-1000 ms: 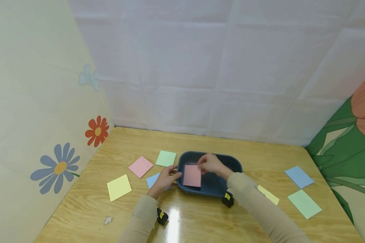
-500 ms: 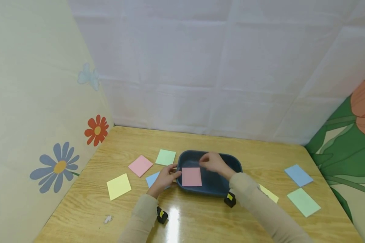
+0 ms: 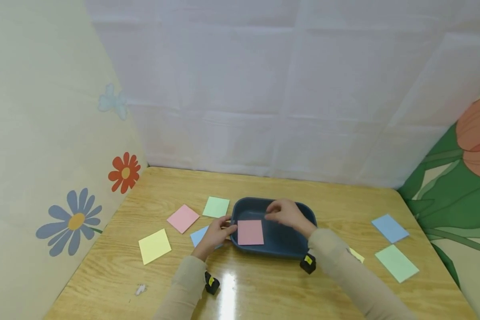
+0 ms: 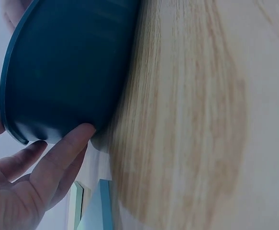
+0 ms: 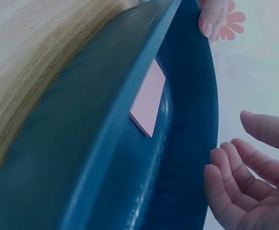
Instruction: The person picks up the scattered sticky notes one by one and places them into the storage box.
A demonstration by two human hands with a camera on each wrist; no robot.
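Observation:
A dark blue plastic tray [image 3: 284, 242] stands on the wooden table. Inside its left part lies a pink sticky-note pad [image 3: 250, 232], thick-edged in the right wrist view. My left hand [image 3: 215, 233] grips the tray's left end: in the left wrist view the thumb is over the rim and the fingers lie against the outer wall. Above the tray's right half hovers my right hand [image 3: 286, 214], fingers loosely bent, with nothing in it; the right wrist view shows thumb and fingertips apart. A blue sticky-note pad [image 3: 200, 235] is partly covered by the left hand.
Left of the tray lie a green pad [image 3: 216, 207], a second pink pad [image 3: 183, 218] and a yellow pad [image 3: 154, 246]. On the right are a blue pad [image 3: 390, 227], a green pad [image 3: 397, 263] and a yellow pad [image 3: 357, 255] partly behind the right sleeve.
One second ago my right hand held the pink pad tilted in the tray. It has let go, the pad lies flat, and the hand has drawn off rightward. The left hand keeps its grip.

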